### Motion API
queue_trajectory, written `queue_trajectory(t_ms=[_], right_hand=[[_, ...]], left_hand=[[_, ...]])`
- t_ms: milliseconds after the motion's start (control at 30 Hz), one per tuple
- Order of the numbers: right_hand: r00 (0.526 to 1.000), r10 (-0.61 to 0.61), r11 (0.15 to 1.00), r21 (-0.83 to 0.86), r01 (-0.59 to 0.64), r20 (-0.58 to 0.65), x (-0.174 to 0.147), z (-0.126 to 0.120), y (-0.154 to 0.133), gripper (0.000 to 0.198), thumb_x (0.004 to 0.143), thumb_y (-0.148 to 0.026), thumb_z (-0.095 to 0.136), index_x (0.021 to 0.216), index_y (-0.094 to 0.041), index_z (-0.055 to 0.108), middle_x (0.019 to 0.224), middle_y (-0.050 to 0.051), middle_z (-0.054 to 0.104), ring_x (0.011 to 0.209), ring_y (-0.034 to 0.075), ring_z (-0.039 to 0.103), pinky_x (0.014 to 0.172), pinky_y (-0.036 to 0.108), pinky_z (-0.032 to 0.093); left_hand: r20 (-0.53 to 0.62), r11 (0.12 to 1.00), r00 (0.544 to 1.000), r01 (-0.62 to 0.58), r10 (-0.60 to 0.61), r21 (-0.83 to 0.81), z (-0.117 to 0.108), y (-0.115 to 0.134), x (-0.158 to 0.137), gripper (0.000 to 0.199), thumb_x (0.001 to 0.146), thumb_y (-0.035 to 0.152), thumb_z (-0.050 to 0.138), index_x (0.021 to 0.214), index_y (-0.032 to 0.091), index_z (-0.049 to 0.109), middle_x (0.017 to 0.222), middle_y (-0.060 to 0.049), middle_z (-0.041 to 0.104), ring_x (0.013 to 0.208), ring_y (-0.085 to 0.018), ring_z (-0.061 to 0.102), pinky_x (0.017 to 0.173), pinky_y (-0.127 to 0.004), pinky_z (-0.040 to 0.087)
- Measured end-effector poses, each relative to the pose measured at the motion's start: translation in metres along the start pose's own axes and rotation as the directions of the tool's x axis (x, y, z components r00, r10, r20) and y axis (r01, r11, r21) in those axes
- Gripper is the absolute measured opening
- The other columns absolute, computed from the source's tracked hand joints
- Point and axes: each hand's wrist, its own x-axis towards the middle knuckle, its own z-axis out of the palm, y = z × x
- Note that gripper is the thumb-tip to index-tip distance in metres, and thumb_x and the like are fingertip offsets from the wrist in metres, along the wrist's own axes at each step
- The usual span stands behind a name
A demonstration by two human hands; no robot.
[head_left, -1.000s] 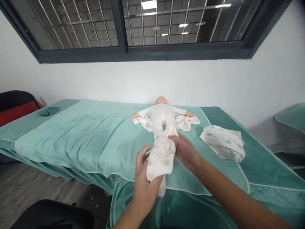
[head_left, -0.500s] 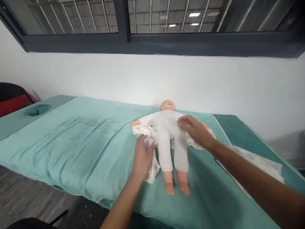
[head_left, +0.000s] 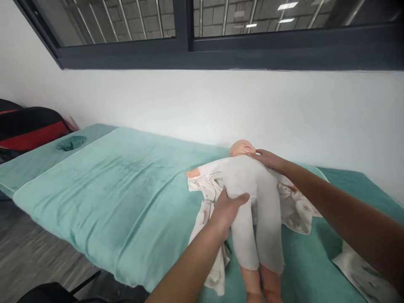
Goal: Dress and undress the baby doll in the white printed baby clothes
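Note:
A baby doll [head_left: 242, 176] in a white long-sleeved suit lies face up on a spread, cream printed baby garment [head_left: 212, 182], head toward the wall. My left hand [head_left: 227, 208] grips the doll at the hip, its thumb across the top of the thigh; its other fingers are partly hidden at the doll's side. Up at the neck and shoulder, my right hand [head_left: 268, 160] touches the doll with fingers stretched out, the tips close below the chin. My right forearm covers part of the doll's arm on that side.
Green cloth covers the bed [head_left: 126, 189], which has a face hole [head_left: 72, 143] at its left end. A folded printed cloth [head_left: 369, 273] lies at the lower right. Beyond are a white wall and a barred window. A black and red bag [head_left: 34, 126] stands at far left.
My right hand has moved from above the doll's torso to its neck and shoulder. My left hand has gone from the garment onto the doll's hip. The view has shifted closer.

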Motion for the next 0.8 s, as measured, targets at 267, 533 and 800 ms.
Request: queue_trajectory(t_ms=[267, 533, 800], right_hand=[[0.987, -0.085, 0.981, 0.187, 0.059, 0.134, 0.013, 0.035, -0.076, 0.056, 0.076, -0.056, 0.074, 0.113, -0.014, 0.071, 0.107, 0.019, 0.074, 0.095, 0.035, 0.069, 0.078, 0.042, 0.057], [0.972, -0.147, 0.968, 0.229, 0.103, 0.182, 0.07, 0.151, -0.14, 0.08, 0.069, -0.056, 0.08, 0.132, -0.014, 0.055, 0.13, 0.02, 0.064, 0.112, 0.032, 0.065, 0.086, 0.038, 0.058], [0.942, -0.232, 0.941, 0.299, 0.155, 0.241, 0.107, 0.224, -0.154, 0.082, 0.073, -0.054, 0.078, 0.14, -0.016, 0.046, 0.137, 0.018, 0.06, 0.12, 0.032, 0.061, 0.095, 0.04, 0.055]], left_hand=[[-0.049, 0.985, 0.998, 0.026, -0.034, -0.168, -0.108, 0.047, -0.011, 0.061, 0.072, 0.054, 0.07, 0.117, 0.014, 0.064, 0.101, -0.018, 0.074, 0.084, -0.03, 0.073, 0.071, -0.04, 0.062], [-0.038, 0.997, 0.997, -0.073, 0.073, -0.024, -0.254, 0.009, -0.017, 0.052, 0.082, 0.054, 0.057, 0.12, 0.019, 0.064, 0.101, -0.012, 0.075, 0.09, -0.03, 0.073, 0.07, -0.04, 0.062], [-0.199, 1.0, 0.98, 0.002, -0.003, -0.006, -0.319, -0.022, -0.011, 0.062, 0.078, 0.056, 0.063, 0.125, 0.015, 0.063, 0.103, -0.014, 0.075, 0.09, -0.031, 0.073, 0.075, -0.042, 0.06]])
